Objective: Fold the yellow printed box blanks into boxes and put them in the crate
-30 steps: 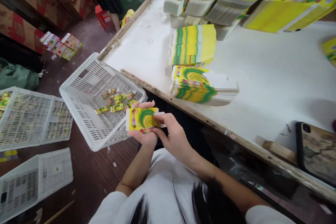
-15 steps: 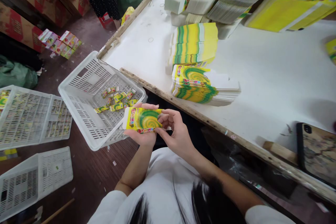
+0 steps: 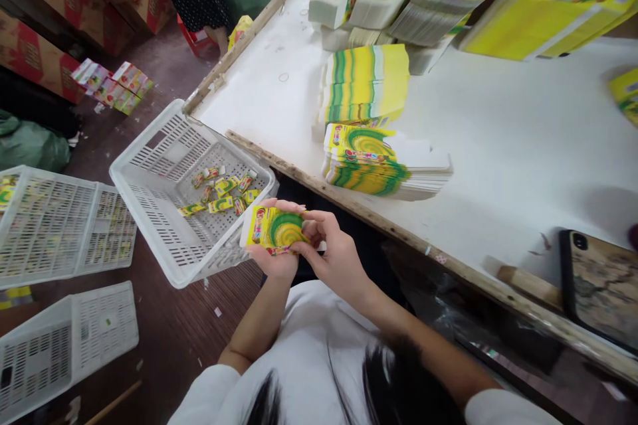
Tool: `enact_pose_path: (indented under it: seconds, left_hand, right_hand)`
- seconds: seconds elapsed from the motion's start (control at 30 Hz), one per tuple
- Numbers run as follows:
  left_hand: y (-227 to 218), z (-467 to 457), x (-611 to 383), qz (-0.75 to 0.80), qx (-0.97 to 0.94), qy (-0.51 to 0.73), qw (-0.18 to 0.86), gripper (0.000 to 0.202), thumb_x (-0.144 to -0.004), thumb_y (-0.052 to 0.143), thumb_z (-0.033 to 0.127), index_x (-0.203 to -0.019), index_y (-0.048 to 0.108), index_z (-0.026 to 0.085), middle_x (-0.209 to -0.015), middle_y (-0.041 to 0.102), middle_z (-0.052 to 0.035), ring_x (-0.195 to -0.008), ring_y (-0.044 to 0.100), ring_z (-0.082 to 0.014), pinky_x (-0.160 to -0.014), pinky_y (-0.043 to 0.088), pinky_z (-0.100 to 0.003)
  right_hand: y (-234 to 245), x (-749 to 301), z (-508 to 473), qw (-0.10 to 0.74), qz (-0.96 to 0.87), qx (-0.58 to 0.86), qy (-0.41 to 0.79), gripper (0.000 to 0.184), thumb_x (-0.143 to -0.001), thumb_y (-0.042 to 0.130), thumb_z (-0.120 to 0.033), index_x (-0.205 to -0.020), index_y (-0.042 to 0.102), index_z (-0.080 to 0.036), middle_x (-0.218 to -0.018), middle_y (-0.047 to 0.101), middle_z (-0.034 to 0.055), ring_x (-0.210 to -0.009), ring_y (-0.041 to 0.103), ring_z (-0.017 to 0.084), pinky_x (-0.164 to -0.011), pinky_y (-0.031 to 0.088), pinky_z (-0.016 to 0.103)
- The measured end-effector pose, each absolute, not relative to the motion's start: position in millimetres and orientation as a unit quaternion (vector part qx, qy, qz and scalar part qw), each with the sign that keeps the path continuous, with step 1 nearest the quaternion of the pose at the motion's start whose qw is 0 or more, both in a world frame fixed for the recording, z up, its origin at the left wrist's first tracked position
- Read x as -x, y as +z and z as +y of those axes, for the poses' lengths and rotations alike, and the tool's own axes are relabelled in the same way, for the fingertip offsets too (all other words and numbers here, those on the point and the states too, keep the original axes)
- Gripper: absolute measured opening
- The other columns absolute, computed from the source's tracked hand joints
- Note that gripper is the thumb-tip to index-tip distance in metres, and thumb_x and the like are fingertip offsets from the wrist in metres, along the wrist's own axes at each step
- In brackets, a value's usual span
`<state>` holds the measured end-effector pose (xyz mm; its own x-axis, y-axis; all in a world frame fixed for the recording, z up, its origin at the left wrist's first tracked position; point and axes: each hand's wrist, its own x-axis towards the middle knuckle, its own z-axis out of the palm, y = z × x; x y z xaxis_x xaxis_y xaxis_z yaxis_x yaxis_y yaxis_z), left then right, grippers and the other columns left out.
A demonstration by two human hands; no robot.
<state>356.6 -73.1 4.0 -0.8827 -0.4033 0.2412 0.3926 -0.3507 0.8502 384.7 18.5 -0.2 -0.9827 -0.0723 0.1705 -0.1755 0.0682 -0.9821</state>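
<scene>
Left hand (image 3: 272, 264): palm up under the small carton (image 3: 277, 228), fingers curled round its far side, closed on it.
Right hand (image 3: 339, 257): thumb and fingertips pinched together on the carton's right end flap.
Small carton: yellow with a green swirl, held roughly level in both hands above the lap, just off the table's front edge and beside the near corner of the white basket (image 3: 164, 146).
White basket: slotted plastic, tilted against the table's front edge; a few folded boxes (image 3: 222, 186) lie on its bottom.
Table (image 3: 498, 133): white top with a rough wooden front edge.
Flat cartons (image 3: 373, 163): a stack near the front edge, with taller stacks (image 3: 366, 80) behind it toward the far edge.
Phone (image 3: 601, 289): lies at the front right corner.
Room: dark floor, more white crates (image 3: 54, 226) at the left, red cardboard boxes (image 3: 30, 46) along the wall.
</scene>
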Motion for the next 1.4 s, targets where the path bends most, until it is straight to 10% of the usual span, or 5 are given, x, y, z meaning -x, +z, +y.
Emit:
enact_pose_path:
  seconds: [1.4]
  left_hand:
    - [-5.2,-79.2,-354.2,-0.556,0.0,-0.811,0.183,0.058,-0.088,0.046,0.072,-0.113,0.065,0.023,-0.092,0.066,-0.0049,-0.082,0.065,-0.0203,-0.076,0.054,-0.034]
  right_hand:
    - [-4.4,-383.4,26.3,0.014,-0.789,-0.107,0.605,0.013,-0.089,0.063,-0.016,-0.092,0.054,-0.024,-0.082,0.064,-0.0016,-0.069,0.062,0.015,-0.064,0.051,0.026]
